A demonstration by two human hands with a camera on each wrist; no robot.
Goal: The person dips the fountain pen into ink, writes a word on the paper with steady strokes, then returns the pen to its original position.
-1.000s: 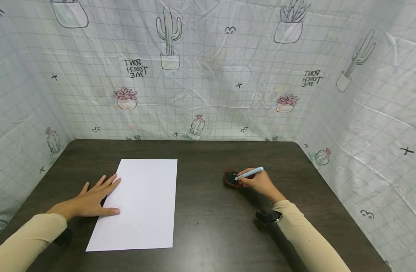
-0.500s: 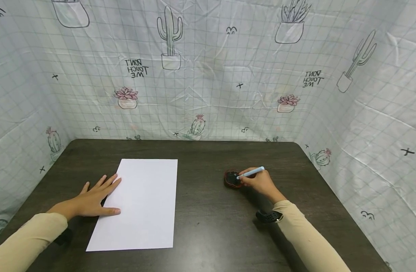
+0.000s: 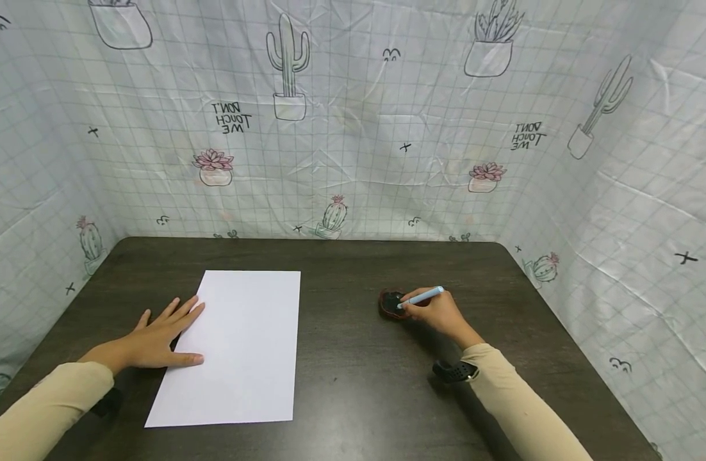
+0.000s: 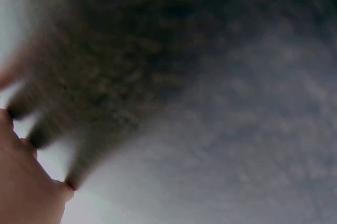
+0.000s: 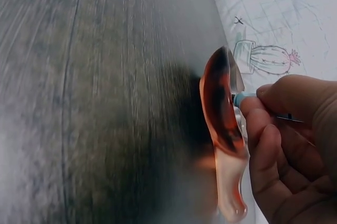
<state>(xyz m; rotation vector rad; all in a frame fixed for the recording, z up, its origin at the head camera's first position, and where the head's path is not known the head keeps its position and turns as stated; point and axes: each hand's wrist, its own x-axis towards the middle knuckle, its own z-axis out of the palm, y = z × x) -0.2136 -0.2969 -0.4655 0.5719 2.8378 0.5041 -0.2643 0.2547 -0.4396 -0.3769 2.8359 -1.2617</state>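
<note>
The two hands are well apart from each other. The left hand (image 3: 157, 342), at the lower left of the frame, lies flat with spread fingers across the left edge of a white sheet of paper (image 3: 240, 349). Its thumb and nearest fingertips rest on the sheet, while the other fingers are over the dark table (image 3: 341, 371). In the left wrist view most of the picture is blurred, so it adds little.

The right hand (image 3: 442, 315), right of the centre, pinches a light blue pen (image 3: 423, 296) between thumb and fingers. The pen is tilted, with its tip at a small dark dish (image 3: 389, 302) with reddish, see-through edges, which sits on the table to the right of the sheet. One cannot tell if the tip touches the dish, nor if there is some liquid inside.

As a judgement, the dish seems the weakest point: no hand steadies it, so a hard push of the pen or a knock of the fingers could make it slide or tip. If it holds ink or colour, a loaded tip might drip on the table, because the sheet is well apart from it. A loose pinch could let the pen turn. The sheet is pressed only at its left side, therefore a sideways pull of the left hand could shift or crease it.
</note>
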